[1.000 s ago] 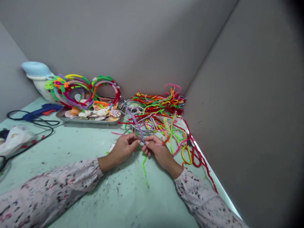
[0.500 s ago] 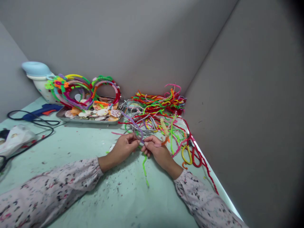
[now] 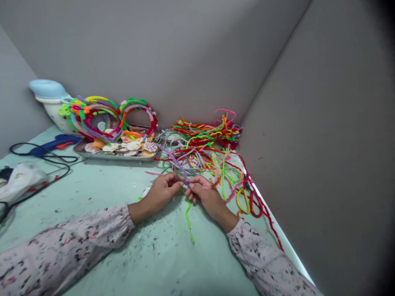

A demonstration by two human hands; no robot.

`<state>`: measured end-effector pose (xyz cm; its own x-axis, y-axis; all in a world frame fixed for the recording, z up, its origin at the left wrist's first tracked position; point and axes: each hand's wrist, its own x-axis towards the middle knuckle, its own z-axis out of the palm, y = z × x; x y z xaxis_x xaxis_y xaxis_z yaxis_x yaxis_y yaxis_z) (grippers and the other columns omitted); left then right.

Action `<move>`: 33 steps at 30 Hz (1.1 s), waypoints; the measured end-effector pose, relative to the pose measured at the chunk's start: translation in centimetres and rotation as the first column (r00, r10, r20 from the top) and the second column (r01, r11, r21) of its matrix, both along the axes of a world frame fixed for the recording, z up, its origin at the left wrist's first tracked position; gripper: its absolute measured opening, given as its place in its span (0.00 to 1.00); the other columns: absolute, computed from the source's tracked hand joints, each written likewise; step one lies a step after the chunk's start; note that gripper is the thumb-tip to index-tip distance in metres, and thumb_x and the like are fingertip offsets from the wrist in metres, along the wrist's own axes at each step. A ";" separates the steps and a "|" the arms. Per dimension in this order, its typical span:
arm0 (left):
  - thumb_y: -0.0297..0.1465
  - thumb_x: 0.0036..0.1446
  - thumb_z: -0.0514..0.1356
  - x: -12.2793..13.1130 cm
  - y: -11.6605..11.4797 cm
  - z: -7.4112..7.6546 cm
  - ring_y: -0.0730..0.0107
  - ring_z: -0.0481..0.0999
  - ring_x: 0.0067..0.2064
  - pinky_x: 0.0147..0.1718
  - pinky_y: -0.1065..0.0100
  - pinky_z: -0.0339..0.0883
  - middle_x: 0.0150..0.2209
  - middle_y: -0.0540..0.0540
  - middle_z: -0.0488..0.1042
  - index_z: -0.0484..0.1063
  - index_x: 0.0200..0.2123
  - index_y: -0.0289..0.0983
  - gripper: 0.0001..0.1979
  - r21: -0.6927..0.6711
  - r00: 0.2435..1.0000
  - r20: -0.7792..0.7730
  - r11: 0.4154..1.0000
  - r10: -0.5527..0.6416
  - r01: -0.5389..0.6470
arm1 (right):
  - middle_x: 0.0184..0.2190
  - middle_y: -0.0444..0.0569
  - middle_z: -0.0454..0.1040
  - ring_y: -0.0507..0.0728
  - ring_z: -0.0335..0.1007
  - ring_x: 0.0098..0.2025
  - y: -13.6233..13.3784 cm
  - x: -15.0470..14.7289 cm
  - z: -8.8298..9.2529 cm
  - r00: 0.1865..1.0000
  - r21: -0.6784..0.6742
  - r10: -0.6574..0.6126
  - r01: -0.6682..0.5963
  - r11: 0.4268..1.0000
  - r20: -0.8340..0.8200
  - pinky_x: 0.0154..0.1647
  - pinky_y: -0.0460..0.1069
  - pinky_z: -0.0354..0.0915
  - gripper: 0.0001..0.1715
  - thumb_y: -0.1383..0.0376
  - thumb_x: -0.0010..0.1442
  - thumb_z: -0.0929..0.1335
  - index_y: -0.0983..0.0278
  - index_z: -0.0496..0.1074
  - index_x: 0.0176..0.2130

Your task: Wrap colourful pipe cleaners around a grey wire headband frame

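The left hand (image 3: 162,192) and right hand (image 3: 205,194) are closed in a pinch, almost touching at centre; the forearms, in pale speckled sleeves (image 3: 64,246) (image 3: 262,259), angle inward.

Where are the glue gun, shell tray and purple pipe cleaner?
Glue gun (image 3: 51,144), head view, on its blue body.
Shell tray (image 3: 114,159), head view, on its front rim.
Purple pipe cleaner (image 3: 174,161), head view, on its middle.

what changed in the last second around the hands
The free end of the lilac pipe cleaner has swung left and slightly down, away from the heap's middle. It is still held between the left hand and right hand, and nothing was taken or let go. The hands barely moved. The green pipe cleaner below them and the tray of shells stayed as they were.
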<state>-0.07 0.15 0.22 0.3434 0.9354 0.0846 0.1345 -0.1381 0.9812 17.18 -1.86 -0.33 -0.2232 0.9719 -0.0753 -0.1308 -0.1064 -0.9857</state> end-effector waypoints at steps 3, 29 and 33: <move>0.32 0.55 0.59 0.1 -0.1 0.3 0.77 0.64 0.22 0.22 0.72 0.57 0.22 0.51 0.68 0.70 0.30 0.34 0.06 -0.003 1.000 0.009 1.000 0.002 -0.002 | 0.25 0.44 0.75 0.50 0.67 0.24 -0.1 -0.1 0.1 1.000 -0.003 -0.004 0.004 1.000 0.010 0.22 0.44 0.60 0.09 0.62 0.56 0.67 0.63 0.68 0.37; 0.29 0.50 0.59 0.0 0.0 0.5 0.77 0.61 0.20 0.20 0.73 0.55 0.18 0.55 0.65 0.71 0.29 0.35 0.03 -0.071 0.999 0.001 0.996 0.048 -0.048 | 0.29 0.43 0.76 0.54 0.69 0.29 -1.6 0.0 0.5 0.934 0.334 -0.098 -0.024 0.942 0.344 0.32 0.48 0.61 0.07 0.68 0.59 0.64 0.59 0.71 0.37; 0.30 0.51 0.59 -0.1 -0.1 0.7 0.75 0.63 0.22 0.22 0.73 0.56 0.20 0.54 0.67 0.71 0.29 0.35 0.04 -0.031 0.997 -0.045 0.998 0.060 -0.061 | 0.29 0.44 0.75 0.54 0.69 0.29 -1.5 -0.1 0.2 0.947 0.314 -0.099 -0.002 0.949 0.305 0.31 0.49 0.62 0.07 0.66 0.60 0.64 0.60 0.70 0.39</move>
